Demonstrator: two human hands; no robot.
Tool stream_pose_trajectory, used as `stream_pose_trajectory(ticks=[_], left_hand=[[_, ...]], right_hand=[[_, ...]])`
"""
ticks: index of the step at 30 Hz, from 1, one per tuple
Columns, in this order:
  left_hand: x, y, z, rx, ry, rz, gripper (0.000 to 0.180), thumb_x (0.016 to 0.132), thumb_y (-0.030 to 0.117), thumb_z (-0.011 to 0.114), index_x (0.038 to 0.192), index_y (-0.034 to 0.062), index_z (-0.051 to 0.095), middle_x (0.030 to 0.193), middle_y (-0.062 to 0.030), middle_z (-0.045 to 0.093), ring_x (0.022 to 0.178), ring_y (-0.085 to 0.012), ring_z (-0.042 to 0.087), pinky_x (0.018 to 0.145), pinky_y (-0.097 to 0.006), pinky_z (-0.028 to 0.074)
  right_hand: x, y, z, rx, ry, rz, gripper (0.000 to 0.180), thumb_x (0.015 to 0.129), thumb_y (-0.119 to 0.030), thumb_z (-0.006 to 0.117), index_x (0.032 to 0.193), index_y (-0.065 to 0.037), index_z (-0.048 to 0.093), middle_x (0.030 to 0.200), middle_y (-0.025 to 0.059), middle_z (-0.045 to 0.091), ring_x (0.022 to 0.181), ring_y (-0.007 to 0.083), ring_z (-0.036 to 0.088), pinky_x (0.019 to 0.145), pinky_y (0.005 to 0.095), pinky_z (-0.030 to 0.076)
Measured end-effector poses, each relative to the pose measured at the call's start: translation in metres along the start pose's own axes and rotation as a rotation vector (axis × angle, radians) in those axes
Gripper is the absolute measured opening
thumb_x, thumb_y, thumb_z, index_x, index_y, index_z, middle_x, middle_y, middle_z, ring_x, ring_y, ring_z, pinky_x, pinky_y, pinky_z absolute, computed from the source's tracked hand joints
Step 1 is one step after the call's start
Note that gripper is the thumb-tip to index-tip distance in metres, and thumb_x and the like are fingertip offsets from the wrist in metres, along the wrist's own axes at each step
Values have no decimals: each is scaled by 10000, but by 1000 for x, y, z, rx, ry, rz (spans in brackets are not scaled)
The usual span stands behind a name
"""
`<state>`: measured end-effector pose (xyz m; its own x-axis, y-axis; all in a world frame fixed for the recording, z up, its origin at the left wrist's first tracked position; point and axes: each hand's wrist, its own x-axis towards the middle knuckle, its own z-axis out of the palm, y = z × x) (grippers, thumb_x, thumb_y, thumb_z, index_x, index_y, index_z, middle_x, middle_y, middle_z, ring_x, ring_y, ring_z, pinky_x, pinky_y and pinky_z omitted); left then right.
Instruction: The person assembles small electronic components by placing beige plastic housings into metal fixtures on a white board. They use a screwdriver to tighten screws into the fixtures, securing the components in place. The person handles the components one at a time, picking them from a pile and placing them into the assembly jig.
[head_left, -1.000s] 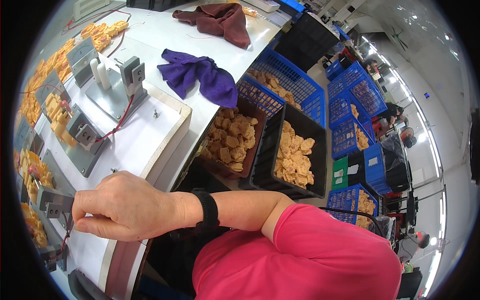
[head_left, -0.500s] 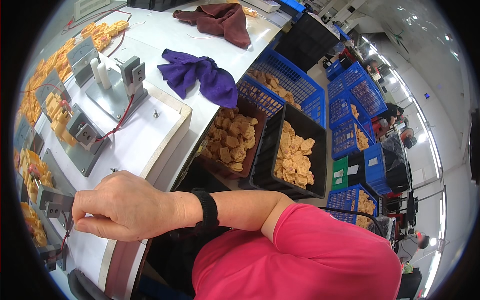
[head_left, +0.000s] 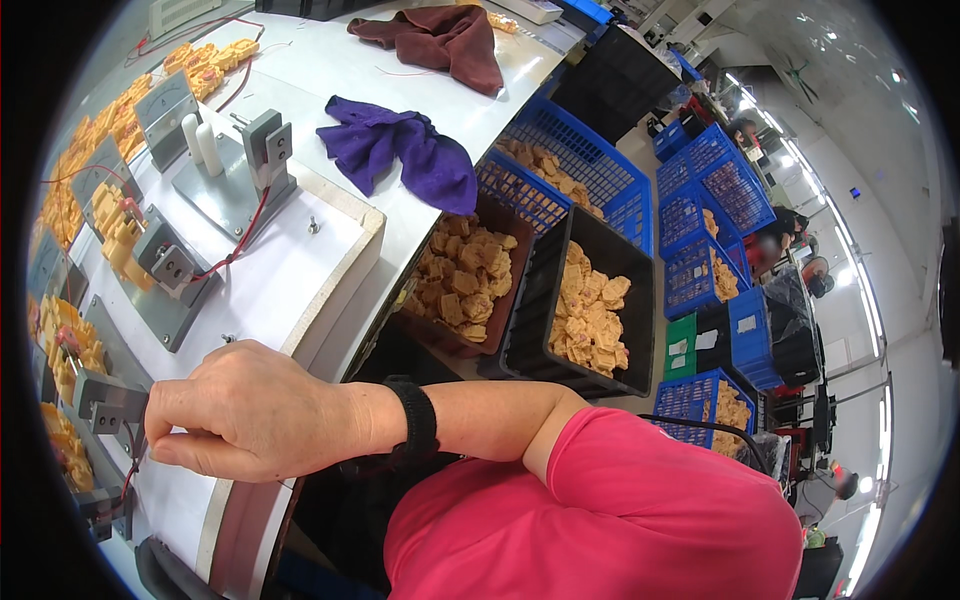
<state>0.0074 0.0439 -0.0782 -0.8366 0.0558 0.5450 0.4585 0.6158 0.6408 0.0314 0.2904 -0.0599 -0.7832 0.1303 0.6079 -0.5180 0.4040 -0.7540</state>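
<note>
Grey metal fixture [head_left: 105,395] at the white bench [head_left: 290,290] edge, my right hand [head_left: 245,410] curled shut against it, whether pinching anything I cannot tell, purple cloth [head_left: 400,155] well apart, left hand unseen.

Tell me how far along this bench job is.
Possibly done: yellow parts line the bench's left edge. In hand: right hand, curled, at a metal fixture; its grip is hidden. Left: two bins full of tan parts beside the bench.
</note>
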Motion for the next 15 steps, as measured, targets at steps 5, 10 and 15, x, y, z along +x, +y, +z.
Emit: stream_pose_trajectory(ticks=[5,10,15], left_hand=[[0,2,1,-33,6,9,203,936,127,686,1034,-50,667,984,-162,664,874,-272,627,780,-372,531],[1,3,1,-27,15,5,193,935,119,686,1027,-50,667,978,-157,667,862,-266,629,768,-369,533],[1,4,1,-45,2,10,190,944,126,674,1023,-47,666,970,-150,669,848,-261,629,751,-366,535]], right_hand=[[0,0,0,-1,-2,2,106,865,-178,659,844,-84,613,593,100,603,586,323,615,580,417,461],[0,1,1,-7,-2,-1,107,863,-179,661,841,-87,612,592,98,602,589,322,617,582,418,461],[-1,1,1,-11,7,-3,109,862,-180,665,842,-87,613,591,99,601,592,322,617,586,416,461]])
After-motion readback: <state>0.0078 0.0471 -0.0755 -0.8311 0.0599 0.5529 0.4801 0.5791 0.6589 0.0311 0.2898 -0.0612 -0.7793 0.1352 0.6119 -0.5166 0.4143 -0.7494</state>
